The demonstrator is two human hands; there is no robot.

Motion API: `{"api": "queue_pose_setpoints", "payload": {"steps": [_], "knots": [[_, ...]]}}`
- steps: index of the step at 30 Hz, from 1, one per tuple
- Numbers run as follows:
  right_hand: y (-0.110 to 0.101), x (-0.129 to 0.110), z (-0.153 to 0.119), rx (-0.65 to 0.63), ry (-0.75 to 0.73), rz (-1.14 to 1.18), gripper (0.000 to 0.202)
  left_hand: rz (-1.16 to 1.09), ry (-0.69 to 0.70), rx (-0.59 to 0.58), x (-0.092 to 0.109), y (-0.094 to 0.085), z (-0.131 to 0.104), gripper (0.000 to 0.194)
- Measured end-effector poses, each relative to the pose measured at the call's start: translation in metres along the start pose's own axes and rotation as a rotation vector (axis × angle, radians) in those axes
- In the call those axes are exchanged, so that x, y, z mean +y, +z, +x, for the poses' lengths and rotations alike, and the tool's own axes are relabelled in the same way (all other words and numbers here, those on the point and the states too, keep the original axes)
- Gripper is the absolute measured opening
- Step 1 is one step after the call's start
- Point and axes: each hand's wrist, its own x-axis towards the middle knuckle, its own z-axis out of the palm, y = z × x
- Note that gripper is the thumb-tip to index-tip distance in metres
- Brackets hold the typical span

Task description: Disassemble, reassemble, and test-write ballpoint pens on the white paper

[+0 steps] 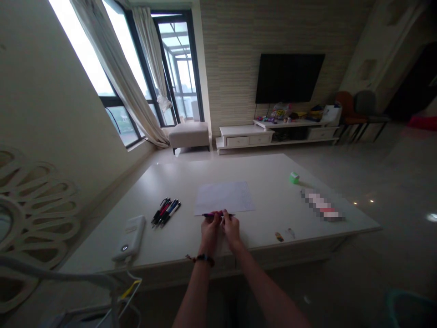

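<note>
A dark purple pen point(220, 213) lies sideways between my fingertips, just over the near edge of a white sheet of paper point(223, 196). My left hand point(210, 228) pinches its left part, and a beaded bracelet circles that wrist. On the pen's right part my right hand point(231, 226) is closed in a pinch. Fingers cover much of the pen, so its tip and any cap are hard to make out. Left of the paper, several pens point(166, 212) in black, red, blue and white lie bunched together on the white table point(191, 243).
A white power bank point(131, 237) with a cable sits at the table's left. Toward the right are a small green container point(294, 177), a blurred-out pink and white item point(322, 205) and a small yellow-black scrap point(279, 237). Beyond stands a TV cabinet point(246, 136).
</note>
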Motion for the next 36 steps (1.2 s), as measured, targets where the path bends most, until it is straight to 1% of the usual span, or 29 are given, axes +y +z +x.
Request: {"api": "queue_pose_setpoints", "payload": {"steps": [2,4,8,11,14,16,18,19,20,21,22,23,24,26,27,28,29,32,36], "knots": [[0.003,0.000,-0.001,0.077,-0.003,-0.008,0.045,0.038,0.034,0.040,-0.003,0.002,0.000,0.036],[0.004,0.000,-0.001,0.114,-0.004,0.008,0.043,0.085,0.068,0.096,-0.006,0.005,-0.001,0.037],[0.007,-0.001,0.001,0.097,-0.006,0.059,0.042,0.085,0.075,0.211,-0.010,0.009,0.000,0.037],[0.011,0.000,0.003,0.072,-0.014,0.065,0.042,0.047,0.025,0.272,-0.007,0.010,0.003,0.032],[0.013,0.001,0.005,0.060,-0.042,0.022,0.042,-0.010,-0.037,0.322,-0.002,0.012,0.005,0.027],[0.012,0.002,0.007,0.069,-0.070,0.000,0.042,-0.024,-0.070,0.313,0.001,0.012,0.006,0.026],[0.009,0.003,0.008,0.089,-0.095,-0.027,0.044,0.039,-0.050,0.253,0.005,0.010,0.004,0.031],[0.006,0.003,0.009,0.094,-0.108,-0.052,0.045,0.112,0.002,0.216,0.007,0.008,0.003,0.038],[0.004,0.004,0.010,0.099,-0.123,-0.083,0.046,0.222,0.094,0.193,0.010,0.006,0.001,0.047],[0.002,0.005,0.010,0.103,-0.139,-0.117,0.047,0.370,0.216,0.183,0.014,0.003,0.000,0.056],[0.000,0.005,0.011,0.111,-0.154,-0.148,0.048,0.553,0.361,0.174,0.018,0.000,-0.002,0.060],[-0.001,0.005,0.012,0.121,-0.166,-0.171,0.048,0.757,0.502,0.144,0.022,-0.004,-0.004,0.057],[-0.001,0.005,0.013,0.134,-0.175,-0.186,0.047,0.958,0.622,0.071,0.025,-0.007,-0.005,0.047],[-0.001,0.004,0.014,0.149,-0.180,-0.195,0.046,1.285,0.783,-0.149,0.031,-0.012,-0.007,0.026],[0.000,0.004,0.013,0.145,-0.182,-0.200,0.046,1.398,0.829,-0.243,0.033,-0.015,-0.008,0.022],[0.002,0.003,0.013,0.136,-0.184,-0.208,0.046,1.478,0.859,-0.301,0.034,-0.016,-0.008,0.022],[0.003,0.001,0.012,0.125,-0.184,-0.221,0.047,1.533,0.880,-0.322,0.034,-0.018,-0.008,0.024],[0.007,-0.001,0.009,0.107,-0.180,-0.278,0.050,1.605,0.915,-0.289,0.031,-0.021,-0.008,0.030],[0.010,0.001,0.007,0.129,-0.171,-0.333,0.050,1.667,0.936,-0.262,0.027,-0.021,-0.011,0.034]]}}
